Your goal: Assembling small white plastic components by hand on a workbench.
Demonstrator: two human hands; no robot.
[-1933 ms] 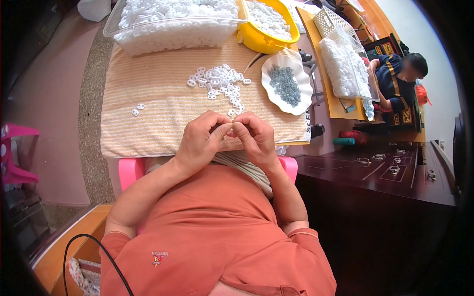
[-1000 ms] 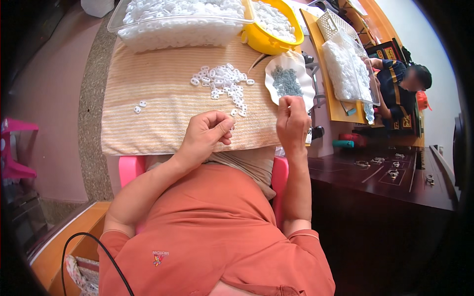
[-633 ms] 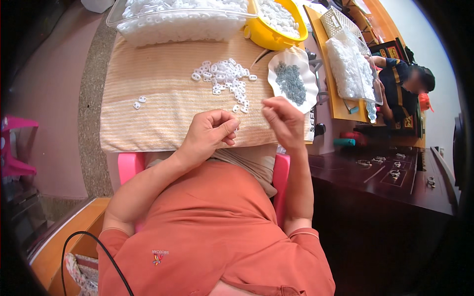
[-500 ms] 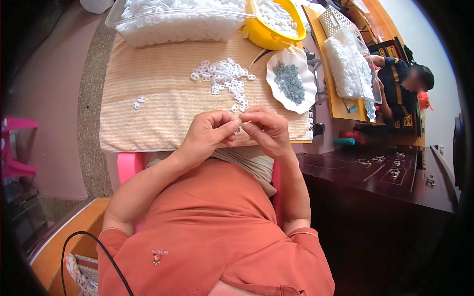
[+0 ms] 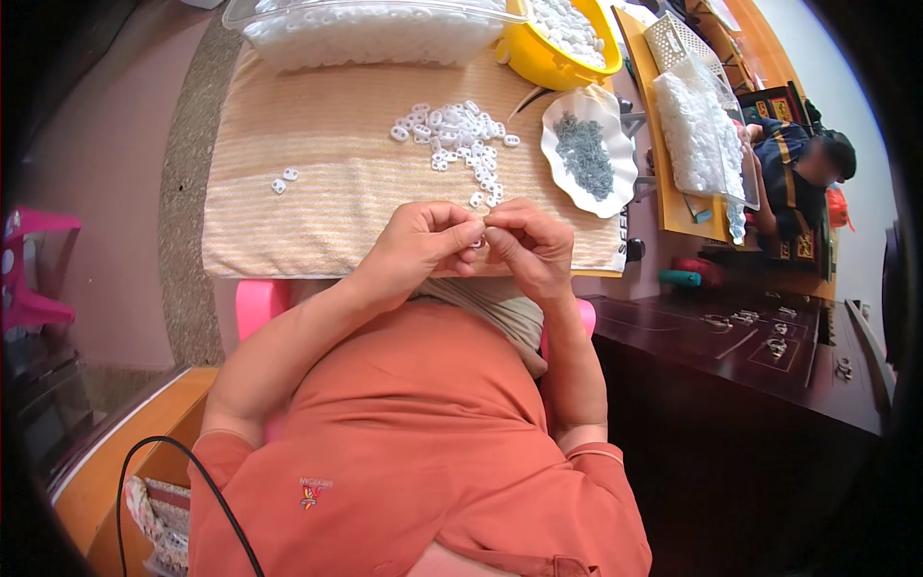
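My left hand (image 5: pixel 419 248) and my right hand (image 5: pixel 535 252) meet fingertip to fingertip over the table's near edge. Between the left thumb and fingers shows a small white oval plastic piece with holes (image 5: pixel 478 242). The right thumb and forefinger pinch close against it; whatever they grip is too small to make out. Just beyond the fingers lies a loose pile of similar white plastic pieces (image 5: pixel 457 130), trailing toward me. To its right, a white scalloped dish (image 5: pixel 622 173) holds many tiny grey-blue parts (image 5: pixel 584 154). Two more white pieces (image 5: pixel 285 180) lie apart on the left.
A striped cloth (image 5: pixel 317 125) covers the table. At its far side stand a clear plastic bin (image 5: pixel 375 48) of white pieces and a yellow basin (image 5: pixel 548 69). A dark tweezer-like tool (image 5: pixel 528 98) lies near the dish. Another person (image 5: pixel 793 173) sits at the right beside a second clear bin (image 5: pixel 697 125).
The view has shifted slightly, so the table sits a little farther right and higher. My hands stay together at the fingertips, with small finger movements; the piles look unchanged.
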